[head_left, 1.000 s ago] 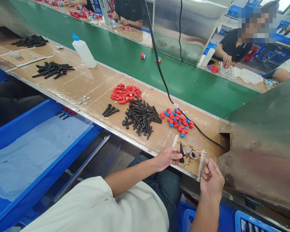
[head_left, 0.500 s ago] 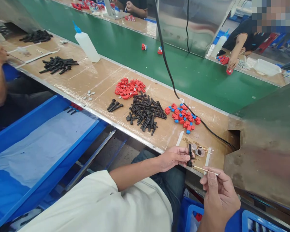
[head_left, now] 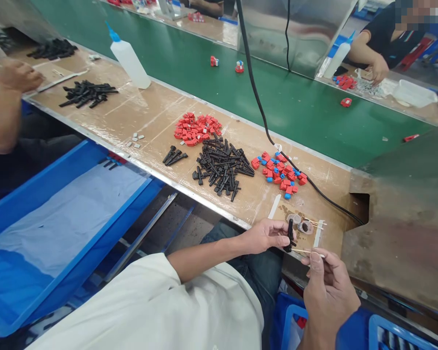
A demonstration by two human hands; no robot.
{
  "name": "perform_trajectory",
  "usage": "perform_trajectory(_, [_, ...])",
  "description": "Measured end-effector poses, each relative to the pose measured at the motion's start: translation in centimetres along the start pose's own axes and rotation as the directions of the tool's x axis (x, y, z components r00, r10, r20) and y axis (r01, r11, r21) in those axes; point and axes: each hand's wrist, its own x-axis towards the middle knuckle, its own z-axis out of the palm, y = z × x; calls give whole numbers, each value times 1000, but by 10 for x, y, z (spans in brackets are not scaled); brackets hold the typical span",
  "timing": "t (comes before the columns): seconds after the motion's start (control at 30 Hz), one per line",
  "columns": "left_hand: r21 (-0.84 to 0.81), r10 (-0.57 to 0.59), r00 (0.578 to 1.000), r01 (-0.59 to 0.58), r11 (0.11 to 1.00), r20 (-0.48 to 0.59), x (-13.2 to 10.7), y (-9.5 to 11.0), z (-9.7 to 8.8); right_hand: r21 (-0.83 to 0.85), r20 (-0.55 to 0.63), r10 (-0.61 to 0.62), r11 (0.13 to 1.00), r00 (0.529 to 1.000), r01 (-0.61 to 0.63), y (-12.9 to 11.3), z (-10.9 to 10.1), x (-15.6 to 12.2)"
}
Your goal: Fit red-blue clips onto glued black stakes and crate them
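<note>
My left hand (head_left: pixel 266 236) pinches a small black plastic part (head_left: pixel 289 234) upright at the near edge of the workbench (head_left: pixel 138 116). My right hand (head_left: pixel 326 284) is closed on a thin wooden stick (head_left: pixel 306 251) whose tip touches the lower end of the black part. Just behind them sit two small round cups (head_left: pixel 302 224), one holding dark paste, with more sticks beside them. Farther back lie a heap of black parts (head_left: pixel 222 167), a pile of red pieces (head_left: pixel 195 129) and a pile of red-and-blue pieces (head_left: pixel 279 172).
A black cable (head_left: pixel 263 121) runs across the bench. A white squeeze bottle (head_left: pixel 128 57) stands by the green conveyor (head_left: pixel 295 107), which carries a few red pieces. A blue bin (head_left: pixel 58 228) sits lower left. Other people's arms (head_left: pixel 5 102) work at left and across the belt.
My right hand drew back from the paste cups and brought the stick's tip to the black part in my left hand. The camera view shifted slightly.
</note>
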Motion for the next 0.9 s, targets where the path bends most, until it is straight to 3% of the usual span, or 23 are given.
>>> perform_trajectory(0.07, [57,39,999,-39,998,0,0,-1,0,-73,11,-142,987,990,142,1,1,1])
perform_trajectory(0.17, [86,73,997,-70,994,-32,-1,-3,-1,-190,85,-406,890,910,415,-1,2,3])
perform_trajectory(0.3, [24,50,992,-47,999,-114,-3,-3,-1,-216,148,-561,785,814,580,-6,4,3])
perform_trajectory(0.63, [-183,-34,991,9,983,-133,-2,-1,-1,-189,164,-611,751,775,632,-1,-1,-7])
perform_trajectory(0.77, [-211,-67,994,46,976,-90,-2,-2,-3,-133,102,-548,820,830,557,0,1,-6])
perform_trajectory(0.9, [-40,2,999,-4,999,-49,-5,4,-5,-66,82,-421,902,903,426,0,5,-3])
